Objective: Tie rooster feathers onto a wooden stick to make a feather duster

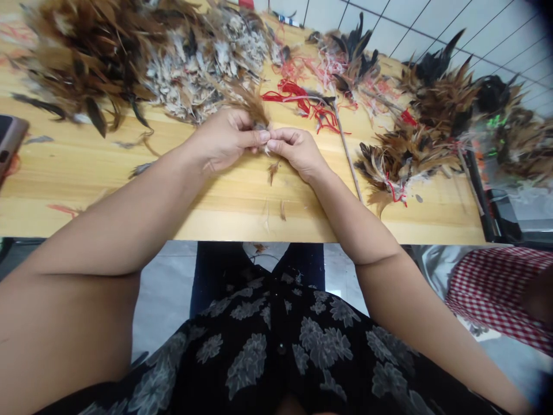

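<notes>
My left hand [231, 137] is closed around the base of a small bunch of brown feathers [249, 102], whose tips point up and away from me. Against its thumb, the fingertips of my right hand [298, 148] pinch together at the quill ends. Whatever lies between the right fingertips is too small to make out. Just beyond my hands lies a big heap of loose feathers [207, 63], brown with grey-white fluffy ends. Red strings [298, 95] and a thin stick [345, 144] lie to the right of my right hand.
Bundles of brown and black feathers [410, 144], some tied with red string, cover the table's right side. A phone [11, 141] lies at the left edge. Stray feathers dot the wooden table [216, 213]. At right is a red checked cloth [496, 282] below table level.
</notes>
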Demonstrator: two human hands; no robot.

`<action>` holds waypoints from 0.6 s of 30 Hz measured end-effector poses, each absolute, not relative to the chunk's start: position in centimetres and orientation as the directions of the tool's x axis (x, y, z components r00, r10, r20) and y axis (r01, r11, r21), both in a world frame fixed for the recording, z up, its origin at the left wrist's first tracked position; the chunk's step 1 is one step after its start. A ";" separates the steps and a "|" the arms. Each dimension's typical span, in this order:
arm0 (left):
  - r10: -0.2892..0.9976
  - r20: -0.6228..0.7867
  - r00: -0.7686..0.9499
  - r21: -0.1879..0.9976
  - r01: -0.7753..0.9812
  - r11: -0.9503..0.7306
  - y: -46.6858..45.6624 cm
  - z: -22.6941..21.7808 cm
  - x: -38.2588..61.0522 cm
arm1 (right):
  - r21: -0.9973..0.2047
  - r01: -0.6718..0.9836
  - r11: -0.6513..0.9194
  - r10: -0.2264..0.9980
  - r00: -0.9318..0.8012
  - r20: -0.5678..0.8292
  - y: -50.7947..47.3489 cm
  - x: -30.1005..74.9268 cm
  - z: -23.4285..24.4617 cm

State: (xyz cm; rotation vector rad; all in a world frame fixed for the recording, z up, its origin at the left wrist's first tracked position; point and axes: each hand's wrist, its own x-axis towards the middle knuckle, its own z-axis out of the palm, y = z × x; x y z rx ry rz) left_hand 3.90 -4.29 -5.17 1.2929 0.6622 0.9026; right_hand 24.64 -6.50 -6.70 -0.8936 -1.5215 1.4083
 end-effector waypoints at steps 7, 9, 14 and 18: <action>0.845 0.091 0.527 0.978 -0.209 0.025 -4.3 -5.3 4.0 | -0.993 -0.023 0.118 0.913 -0.392 0.117 -6.6 24.5 -6.8; 0.863 0.106 0.494 0.979 -0.202 -0.004 -4.1 -5.6 4.0 | -0.991 -0.016 0.131 0.899 -0.420 0.126 -6.5 24.7 -6.9; 0.888 0.102 0.449 0.984 -0.175 -0.025 -3.5 -6.7 4.1 | -0.989 0.001 0.147 0.893 -0.431 0.132 -6.3 24.9 -7.3; 0.903 0.138 0.408 0.987 -0.132 -0.091 -3.4 -7.2 3.8 | -0.989 0.007 0.149 0.904 -0.406 0.134 -6.2 25.0 -7.6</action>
